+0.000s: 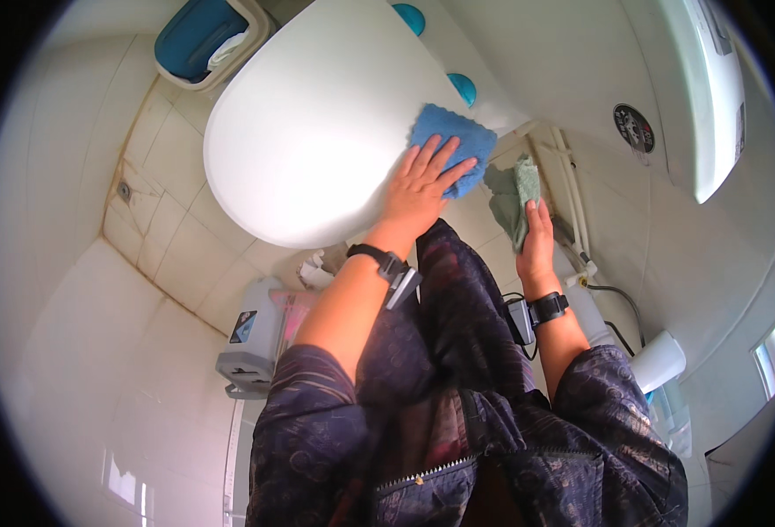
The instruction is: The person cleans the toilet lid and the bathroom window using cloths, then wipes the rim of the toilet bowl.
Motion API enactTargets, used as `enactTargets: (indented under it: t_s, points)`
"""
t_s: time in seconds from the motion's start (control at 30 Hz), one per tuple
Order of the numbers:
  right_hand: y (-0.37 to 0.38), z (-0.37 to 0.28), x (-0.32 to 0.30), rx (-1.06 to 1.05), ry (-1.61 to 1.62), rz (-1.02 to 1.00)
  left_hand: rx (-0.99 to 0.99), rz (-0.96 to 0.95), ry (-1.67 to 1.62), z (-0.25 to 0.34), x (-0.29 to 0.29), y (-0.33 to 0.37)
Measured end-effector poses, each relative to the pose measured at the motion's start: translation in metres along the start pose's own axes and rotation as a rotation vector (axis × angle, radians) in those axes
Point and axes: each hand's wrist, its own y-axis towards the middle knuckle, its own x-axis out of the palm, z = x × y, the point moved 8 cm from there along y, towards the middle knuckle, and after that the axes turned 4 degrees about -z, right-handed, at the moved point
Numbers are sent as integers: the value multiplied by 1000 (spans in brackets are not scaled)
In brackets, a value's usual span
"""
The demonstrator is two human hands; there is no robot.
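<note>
Dark patterned jacket (550, 483) at six o'clock, white toilet lid (299, 132) at eleven.
Left hand (418, 189) spread flat on blue cloth (459, 132) at lid's edge, one o'clock; right hand (537, 241) holding crumpled grey-green cloth (508, 211), two o'clock.

Reads plain white across the toilet lid (308, 123). Shows mid blue on the square cloth (462, 140) over the lid's near right corner, grey-green on the folded cloth (528, 180) farther right, teal on the half-discs (463, 90) along its right edge. Reads cream with brownish joints on the floor tiles (176, 224) left of it, dark purple with paler figuring on the sleeves (304, 430) nearer than the lid.
</note>
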Motion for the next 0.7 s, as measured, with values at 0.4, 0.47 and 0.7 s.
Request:
enactTargets:
  t_s: [0.4,0.47,0.7]
  points:
    - [1,15,-14,36,-24,19,-742,306,196,-186,-88,-76]
    - [0,16,-11,49,-9,12,-814,442,126,-204,-105,-79]
    - [-2,15,0,68,-31,-45,-1100,803,-240,-254,-131,-53]
